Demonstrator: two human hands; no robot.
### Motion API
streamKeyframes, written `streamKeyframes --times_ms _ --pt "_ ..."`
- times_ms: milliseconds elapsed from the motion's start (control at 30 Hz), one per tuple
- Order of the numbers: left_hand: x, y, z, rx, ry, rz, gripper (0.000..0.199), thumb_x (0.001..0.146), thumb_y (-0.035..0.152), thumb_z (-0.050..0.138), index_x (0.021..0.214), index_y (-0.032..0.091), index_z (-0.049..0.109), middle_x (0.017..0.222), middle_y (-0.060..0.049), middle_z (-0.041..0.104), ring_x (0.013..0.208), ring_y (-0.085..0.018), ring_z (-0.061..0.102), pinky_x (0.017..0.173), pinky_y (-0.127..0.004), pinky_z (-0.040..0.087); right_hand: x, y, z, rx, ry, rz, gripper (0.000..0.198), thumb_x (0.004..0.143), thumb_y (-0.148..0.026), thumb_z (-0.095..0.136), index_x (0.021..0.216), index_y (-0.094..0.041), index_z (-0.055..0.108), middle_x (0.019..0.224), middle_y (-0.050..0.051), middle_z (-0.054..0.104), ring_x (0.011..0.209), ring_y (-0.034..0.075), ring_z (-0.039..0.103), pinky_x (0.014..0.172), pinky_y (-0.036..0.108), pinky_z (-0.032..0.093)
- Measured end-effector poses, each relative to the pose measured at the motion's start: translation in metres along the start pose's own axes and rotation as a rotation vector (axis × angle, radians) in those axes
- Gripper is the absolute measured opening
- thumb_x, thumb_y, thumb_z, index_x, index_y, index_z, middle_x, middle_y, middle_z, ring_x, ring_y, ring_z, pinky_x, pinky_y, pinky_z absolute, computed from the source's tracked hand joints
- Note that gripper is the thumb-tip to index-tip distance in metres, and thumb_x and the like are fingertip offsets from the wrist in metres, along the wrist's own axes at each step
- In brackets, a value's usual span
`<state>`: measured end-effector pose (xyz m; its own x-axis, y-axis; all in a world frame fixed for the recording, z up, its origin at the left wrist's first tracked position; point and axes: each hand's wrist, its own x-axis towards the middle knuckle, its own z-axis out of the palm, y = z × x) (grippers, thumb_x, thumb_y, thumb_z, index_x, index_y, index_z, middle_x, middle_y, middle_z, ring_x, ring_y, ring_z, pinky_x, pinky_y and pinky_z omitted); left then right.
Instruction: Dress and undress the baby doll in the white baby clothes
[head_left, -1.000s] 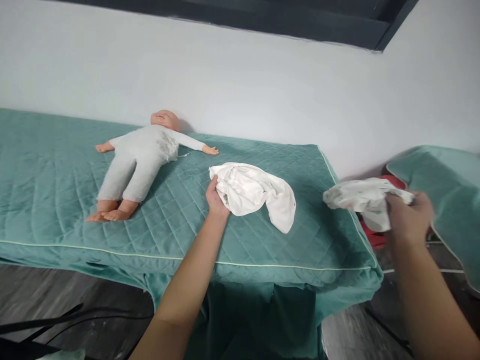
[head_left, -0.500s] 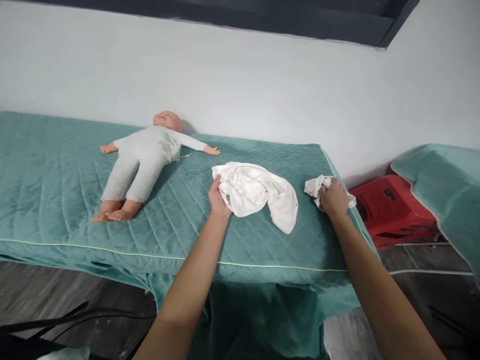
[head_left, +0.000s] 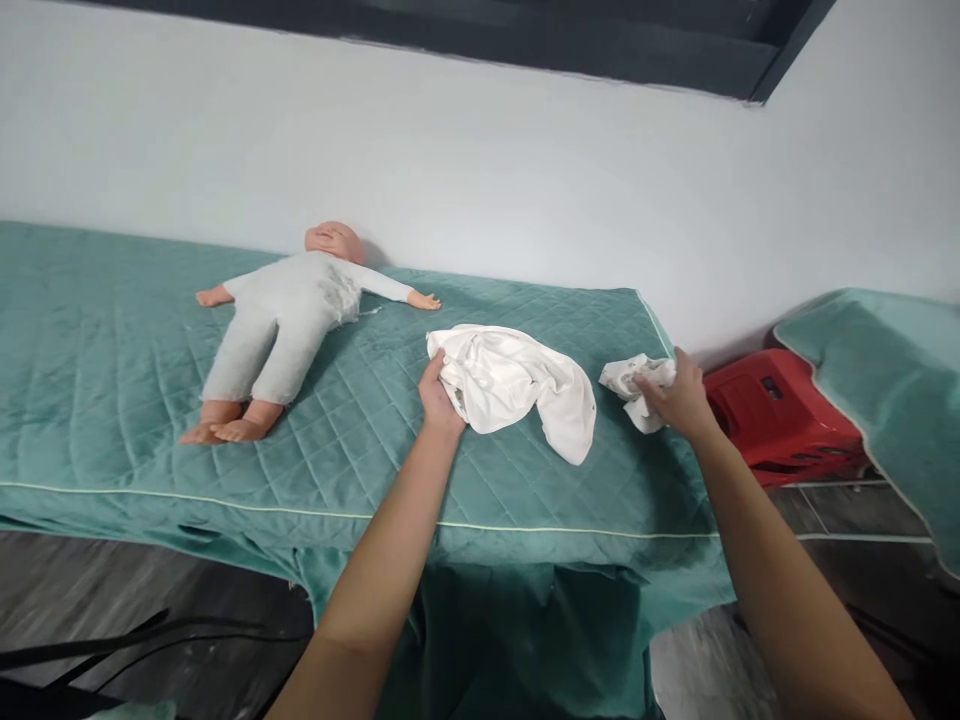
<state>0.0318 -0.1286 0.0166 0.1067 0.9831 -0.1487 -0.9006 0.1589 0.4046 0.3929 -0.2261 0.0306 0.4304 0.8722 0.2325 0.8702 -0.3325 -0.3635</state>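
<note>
A rumpled white cloth [head_left: 506, 375] lies on the green quilted bed cover, one rounded end trailing to the right. My left hand [head_left: 441, 395] is closed on its left edge, thumb on top and the other fingers partly hidden beneath. Farther right, near the bed's end, is a smaller crumpled white cloth [head_left: 637, 375] with faint dark marks. My right hand [head_left: 679, 395] grips it from the right side, the thumb pressed against it and the fingers around its far edge. A baby doll [head_left: 281, 315] in a pale suit lies on its back to the left, apart from both hands.
The green quilted bed cover [head_left: 360, 440] spreads below a white wall [head_left: 480, 180]. Off the bed's right end stands a red plastic stool [head_left: 787, 415], beside another green-covered surface [head_left: 885, 380]. Black cables [head_left: 150, 635] show at the lower left.
My right hand has shifted slightly right, from on top of the small cloth to its right side, and the small cloth's shape has changed a little. My left hand stays on the larger cloth.
</note>
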Motion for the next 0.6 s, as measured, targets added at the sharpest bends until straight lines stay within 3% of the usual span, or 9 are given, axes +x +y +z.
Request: streamKeyframes --times_ms 67,167,300,433,600 --pt "0.0 0.0 -0.001 0.002 -0.012 -0.004 0.03 0.09 0.031 0.057 0.105 0.011 0.074 0.094 -0.007 0.08 0.105 -0.026 0.074 0.109 -0.039 0.051 -0.009 -0.01 -0.001 -0.04 -0.102 -0.068 0.101 0.08 -0.063 0.067 0.158 -0.015 0.026 0.151 0.025 0.044 0.135 0.04 0.048 0.105 0.052 0.044" --pt "0.001 -0.001 -0.002 0.01 -0.006 0.008 0.031 0.088 0.031 0.059 0.108 0.012 0.073 0.098 -0.008 0.08 0.108 -0.027 0.074 0.108 -0.04 0.052 -0.013 -0.023 -0.002 -0.13 -0.163 -0.032 0.093 0.078 -0.06 0.07 0.156 -0.024 0.034 0.143 0.021 0.051 0.126 0.042 0.055 0.097 0.053 0.048" --pt "0.0 0.0 -0.003 0.022 0.019 0.019 0.033 0.086 0.03 0.06 0.111 0.013 0.073 0.097 -0.008 0.08 0.105 -0.027 0.074 0.106 -0.041 0.053 -0.007 -0.028 -0.009 -0.062 -0.084 0.107 0.081 0.08 -0.049 0.07 0.15 -0.02 0.042 0.132 0.02 0.059 0.117 0.037 0.062 0.092 0.046 0.051" --pt "-0.001 0.0 -0.001 0.029 0.004 0.022 0.032 0.087 0.03 0.058 0.109 0.012 0.073 0.095 -0.008 0.08 0.104 -0.027 0.075 0.106 -0.041 0.053 -0.009 -0.028 -0.013 -0.1 0.045 0.294 0.079 0.082 -0.058 0.064 0.148 -0.02 0.043 0.132 0.023 0.057 0.111 0.041 0.064 0.086 0.051 0.052" --pt "-0.002 0.0 0.0 0.048 0.0 0.033 0.031 0.089 0.029 0.056 0.108 0.012 0.074 0.095 -0.008 0.08 0.107 -0.026 0.074 0.108 -0.04 0.052 -0.017 -0.028 0.0 -0.169 0.063 0.317 0.074 0.084 -0.057 0.061 0.145 -0.018 0.045 0.131 0.023 0.058 0.117 0.043 0.062 0.089 0.051 0.051"
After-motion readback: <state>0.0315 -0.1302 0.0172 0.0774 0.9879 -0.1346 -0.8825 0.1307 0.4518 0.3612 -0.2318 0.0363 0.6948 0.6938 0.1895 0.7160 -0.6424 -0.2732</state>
